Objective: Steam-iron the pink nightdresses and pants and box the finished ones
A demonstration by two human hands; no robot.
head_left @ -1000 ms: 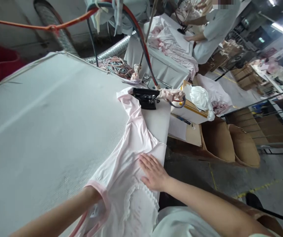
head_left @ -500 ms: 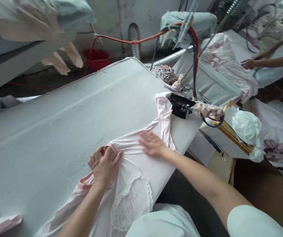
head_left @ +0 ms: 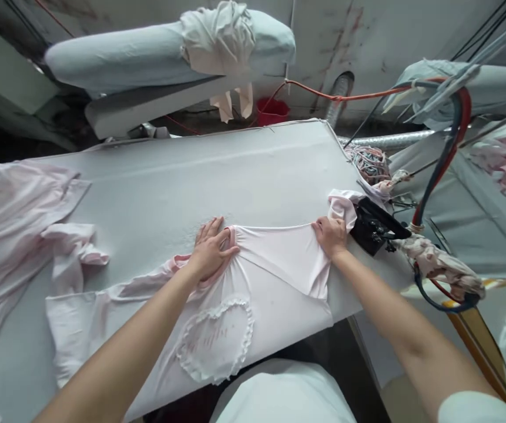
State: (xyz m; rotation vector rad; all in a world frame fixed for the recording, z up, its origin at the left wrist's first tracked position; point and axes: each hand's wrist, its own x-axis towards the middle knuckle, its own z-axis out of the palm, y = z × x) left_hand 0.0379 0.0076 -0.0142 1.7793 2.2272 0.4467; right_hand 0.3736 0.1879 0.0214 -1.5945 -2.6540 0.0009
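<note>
the pale pink garment in front of you lies spread across the near edge of the grey ironing table, thin and slightly glossy, with creases fanning out between your hands. a heart-shaped patch edged in white lace frill sits on its near part, with faint lettering inside that is too blurred to read. a pink-banded neckline shows at the far edge of the cloth, just by your left fingertips, and one sleeve runs off to the right, touching the black iron.

your left hand lies flat on the garment, palm down, fingers spread a little and pressing the fabric near the neckline; it grasps nothing. your right hand rests at the right shoulder of the garment, fingers curled down onto the cloth; whether it pinches the fabric or only presses it, you cannot tell from here.

to the far left a heap of more pink clothing lies on the table, well apart from your hands.
</note>
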